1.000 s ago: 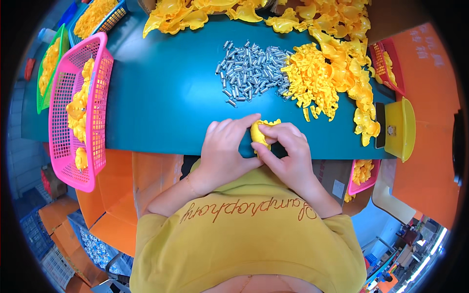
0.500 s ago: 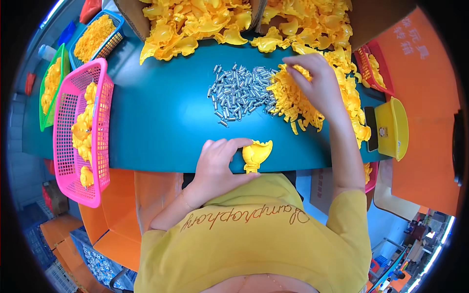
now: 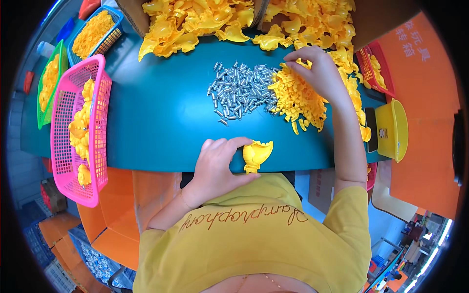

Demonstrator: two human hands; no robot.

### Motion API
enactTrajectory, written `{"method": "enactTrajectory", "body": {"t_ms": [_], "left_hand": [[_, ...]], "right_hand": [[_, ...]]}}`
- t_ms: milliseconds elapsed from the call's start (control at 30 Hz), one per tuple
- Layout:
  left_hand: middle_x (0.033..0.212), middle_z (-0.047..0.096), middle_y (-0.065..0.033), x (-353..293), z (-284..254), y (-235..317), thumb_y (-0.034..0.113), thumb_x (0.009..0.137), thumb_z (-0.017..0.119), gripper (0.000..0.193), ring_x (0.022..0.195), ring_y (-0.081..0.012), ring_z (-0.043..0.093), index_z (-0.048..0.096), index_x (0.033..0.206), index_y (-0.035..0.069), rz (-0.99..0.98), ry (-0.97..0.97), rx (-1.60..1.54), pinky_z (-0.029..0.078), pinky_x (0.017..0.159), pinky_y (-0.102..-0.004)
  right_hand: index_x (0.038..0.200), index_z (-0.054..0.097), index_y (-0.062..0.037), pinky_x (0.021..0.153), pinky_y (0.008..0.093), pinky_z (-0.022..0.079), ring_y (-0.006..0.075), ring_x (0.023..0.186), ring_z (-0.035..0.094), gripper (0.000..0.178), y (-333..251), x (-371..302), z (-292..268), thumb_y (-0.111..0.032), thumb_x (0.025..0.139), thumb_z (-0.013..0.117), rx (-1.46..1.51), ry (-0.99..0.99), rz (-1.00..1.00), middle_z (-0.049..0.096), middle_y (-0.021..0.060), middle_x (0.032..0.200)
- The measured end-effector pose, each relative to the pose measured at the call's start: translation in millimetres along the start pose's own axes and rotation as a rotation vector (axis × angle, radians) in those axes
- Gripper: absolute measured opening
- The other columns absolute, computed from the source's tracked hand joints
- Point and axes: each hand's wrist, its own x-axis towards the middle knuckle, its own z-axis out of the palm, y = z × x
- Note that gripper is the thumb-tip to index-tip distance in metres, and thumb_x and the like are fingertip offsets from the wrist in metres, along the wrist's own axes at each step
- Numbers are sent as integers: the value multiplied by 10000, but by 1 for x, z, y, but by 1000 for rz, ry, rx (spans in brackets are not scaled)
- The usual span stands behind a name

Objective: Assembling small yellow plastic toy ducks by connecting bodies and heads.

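Observation:
My left hand [image 3: 218,162] grips a yellow plastic shell part [image 3: 257,154] at the near edge of the teal table [image 3: 161,112]. My right hand [image 3: 318,71] is stretched out to the far right, fingers bent down into a heap of small yellow plastic pieces [image 3: 296,97]; whether it holds one is hidden. Just left of that heap lies a pile of small silver metal pins [image 3: 240,90].
A pink basket [image 3: 80,132] with yellow parts hangs off the table's left end; green [image 3: 48,83] and blue [image 3: 95,30] baskets lie beyond it. Large yellow shells [image 3: 195,22] spill from cardboard boxes at the back. A yellow tub [image 3: 391,129] and red basket [image 3: 373,66] stand right.
One second ago both hands were together on the yellow shell at the table's near edge. My right hand then let go and reached out to the small yellow pieces; the left keeps the shell.

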Motion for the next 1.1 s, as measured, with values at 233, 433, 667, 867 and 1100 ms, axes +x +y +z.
{"method": "enactTrajectory", "body": {"t_ms": [233, 433, 667, 867, 1100], "left_hand": [[1007, 693, 0, 0, 1, -1, 343, 694, 962, 679, 870, -203, 644, 641, 1263, 158, 12, 10, 0, 412, 820, -366], [1033, 700, 4, 0, 0, 0, 342, 696, 963, 669, 877, -201, 645, 641, 1252, 156, 7, 0, -1, 411, 819, -366], [1014, 691, 10, 0, 2, -2, 319, 688, 967, 674, 857, -196, 631, 638, 1255, 164, 30, 26, -23, 392, 788, -361], [867, 596, 25, 1, 2, -3, 315, 602, 1007, 715, 779, -142, 564, 690, 1228, 174, -2, 27, -32, 364, 765, -324], [937, 640, 39, 1, -1, -6, 312, 596, 1015, 748, 808, -136, 577, 688, 1253, 164, 4, -30, -85, 383, 821, -323]], "right_hand": [[1029, 800, -56, 906, 391, 540, 272, 1023, 657, 144, -11, 1, 12, -148, 926, 763, 58, -114, -191, 747, 87, 1043], [990, 791, -62, 916, 403, 546, 272, 1072, 638, 136, -30, -4, 26, -157, 893, 786, -198, -161, -166, 730, 36, 1044], [952, 775, -57, 870, 377, 542, 261, 978, 677, 95, -46, -23, 0, -89, 867, 803, 158, -57, -124, 746, 71, 973], [935, 792, -58, 833, 368, 542, 251, 912, 706, 99, -46, -64, 21, -55, 846, 836, 659, -374, -335, 773, 63, 946], [921, 782, -57, 815, 365, 555, 253, 910, 722, 108, -46, -74, 39, -28, 831, 837, 765, -375, -386, 777, 63, 955]]}}
